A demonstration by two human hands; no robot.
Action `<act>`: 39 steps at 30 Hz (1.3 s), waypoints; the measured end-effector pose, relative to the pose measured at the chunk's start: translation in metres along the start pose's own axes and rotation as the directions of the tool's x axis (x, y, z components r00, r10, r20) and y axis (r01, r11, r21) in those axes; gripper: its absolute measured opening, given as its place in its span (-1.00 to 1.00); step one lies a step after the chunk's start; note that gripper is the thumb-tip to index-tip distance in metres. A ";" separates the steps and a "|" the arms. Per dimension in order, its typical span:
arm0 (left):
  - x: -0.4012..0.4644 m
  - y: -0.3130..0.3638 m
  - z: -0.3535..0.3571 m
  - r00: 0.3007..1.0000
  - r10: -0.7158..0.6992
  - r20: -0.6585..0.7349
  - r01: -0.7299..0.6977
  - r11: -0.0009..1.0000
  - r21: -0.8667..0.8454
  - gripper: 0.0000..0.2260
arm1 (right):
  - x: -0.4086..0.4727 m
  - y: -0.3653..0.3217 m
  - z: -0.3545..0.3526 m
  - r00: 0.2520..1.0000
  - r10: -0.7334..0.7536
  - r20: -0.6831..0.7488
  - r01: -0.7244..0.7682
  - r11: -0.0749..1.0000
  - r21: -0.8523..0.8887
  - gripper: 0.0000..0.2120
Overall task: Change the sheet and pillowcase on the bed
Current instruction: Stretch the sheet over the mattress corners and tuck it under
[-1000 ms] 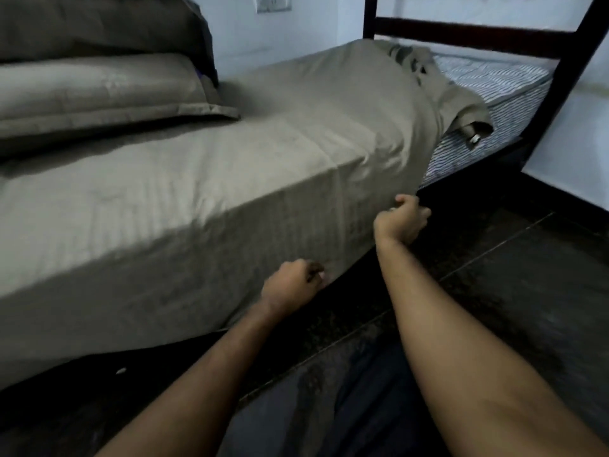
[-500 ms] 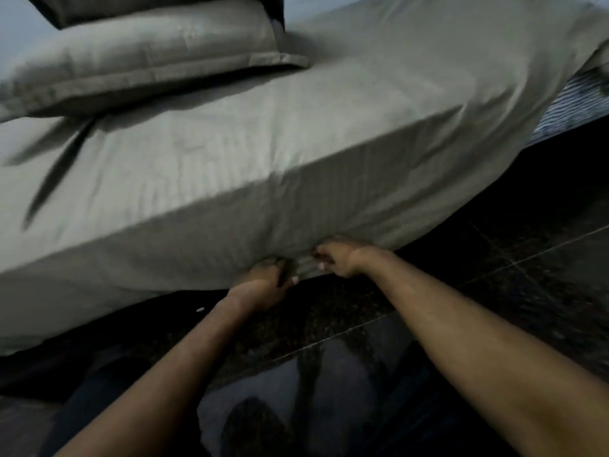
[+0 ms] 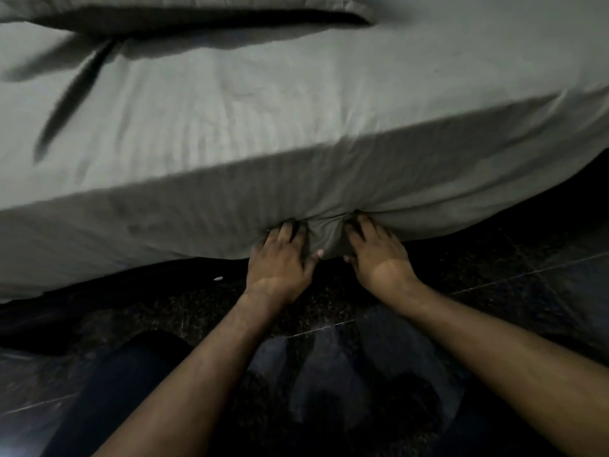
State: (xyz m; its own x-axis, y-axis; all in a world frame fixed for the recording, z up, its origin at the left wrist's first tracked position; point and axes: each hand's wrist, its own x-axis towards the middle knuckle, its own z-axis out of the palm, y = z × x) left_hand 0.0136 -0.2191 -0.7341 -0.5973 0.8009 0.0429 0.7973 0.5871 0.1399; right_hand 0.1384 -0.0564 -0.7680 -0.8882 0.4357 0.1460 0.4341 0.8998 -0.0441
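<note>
The grey sheet (image 3: 296,133) covers the bed's top and drapes down its side, bunching into a fold right between my hands. My left hand (image 3: 281,258) presses its fingers into the hanging edge, thumb touching the fold; my right hand (image 3: 379,255) does likewise just beside it, fingers spread and fairly straight. Beyond my hands lies the pillow (image 3: 184,11). Beneath my wrists is the dark floor (image 3: 510,291).

The scene is being dimly lit from above, with the sheet (image 3: 296,103) top being caught palely, its side and the glossy floor (image 3: 527,291) being left in deep shadow, faint reflections being shown, and edges being softened and bowed.
</note>
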 end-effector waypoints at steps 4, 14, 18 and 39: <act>0.008 -0.011 -0.003 0.998 0.070 -0.009 -0.069 0.994 0.087 -0.49 | 0.001 -0.009 0.002 0.992 -0.115 -0.047 0.112 0.991 -0.067 -0.53; -0.028 -0.038 -0.040 0.987 -0.076 0.139 0.078 0.997 -0.005 -0.63 | 0.010 -0.020 0.012 0.977 -0.185 -0.103 0.181 0.982 -0.045 -0.42; -0.048 -0.045 -0.038 0.977 -0.066 0.205 0.052 0.996 0.074 -0.52 | 0.017 -0.011 0.015 0.970 -0.195 -0.146 0.187 0.980 -0.066 -0.46; 0.003 -0.077 -0.001 0.983 0.167 0.077 -0.157 0.981 -0.117 -0.53 | 0.028 -0.049 -0.043 0.999 -0.034 -0.005 0.032 0.981 -0.189 -0.71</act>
State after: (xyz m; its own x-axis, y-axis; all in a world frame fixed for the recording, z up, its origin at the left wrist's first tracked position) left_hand -0.0499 -0.2624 -0.7433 -0.4477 0.8941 -0.0106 0.8654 0.4363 0.2463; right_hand 0.0986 -0.0890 -0.7189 -0.9017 0.4046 0.1527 0.4256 0.8927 0.1481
